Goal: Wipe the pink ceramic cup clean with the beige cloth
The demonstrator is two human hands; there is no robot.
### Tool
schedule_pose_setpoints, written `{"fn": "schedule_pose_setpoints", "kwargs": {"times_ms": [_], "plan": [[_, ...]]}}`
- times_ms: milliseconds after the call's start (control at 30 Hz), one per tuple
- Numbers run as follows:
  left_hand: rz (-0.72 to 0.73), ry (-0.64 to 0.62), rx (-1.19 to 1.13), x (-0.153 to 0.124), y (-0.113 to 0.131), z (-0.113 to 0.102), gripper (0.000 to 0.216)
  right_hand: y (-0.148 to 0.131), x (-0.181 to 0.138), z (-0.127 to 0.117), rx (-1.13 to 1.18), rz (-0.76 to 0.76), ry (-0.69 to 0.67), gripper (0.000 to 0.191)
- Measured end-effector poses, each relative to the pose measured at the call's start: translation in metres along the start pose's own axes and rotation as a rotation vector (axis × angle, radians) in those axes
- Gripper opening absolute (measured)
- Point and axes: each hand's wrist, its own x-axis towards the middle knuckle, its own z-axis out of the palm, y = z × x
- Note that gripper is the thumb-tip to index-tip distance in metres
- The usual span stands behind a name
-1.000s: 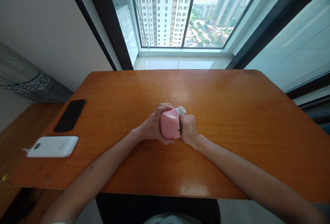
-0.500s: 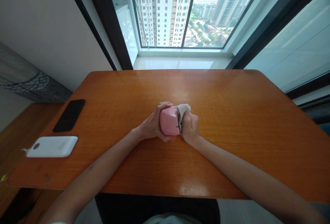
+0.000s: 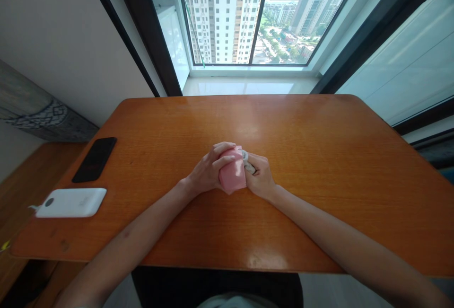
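Note:
Over the middle of the wooden table (image 3: 170, 133), my left hand (image 3: 209, 168) is wrapped round a small pink box-like container (image 3: 233, 175), its fingers across the top and left side. The container is tilted, and what kind it is I cannot make out. At its right side, my right hand (image 3: 261, 175) grips a bunched light grey cloth (image 3: 247, 160) against it. Part of the cloth is hidden by the fingers and the container.
A black phone (image 3: 94, 159) lies on the table's left side. In front of it sits a white power bank-like device (image 3: 71, 202) with a short cable at its left end. Beyond the far table edge is a window sill (image 3: 248, 86).
The pink container has turned and tilted in my left hand, whose fingers now reach across its top. My right hand has rotated, and less of the cloth shows.

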Motion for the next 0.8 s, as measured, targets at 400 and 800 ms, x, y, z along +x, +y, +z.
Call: {"fn": "schedule_pose_setpoints", "kwargs": {"times_ms": [400,800], "plan": [[-0.356,-0.102,-0.529,0.001,0.011,0.007,0.118,-0.003,-0.006,-0.009,-0.106,-0.407,-0.062,0.041],[-0.696,-0.202,-1.084,0.014,0.019,-0.008,0.088,0.010,-0.010,0.000,-0.315,-0.681,0.041,0.043]]}}
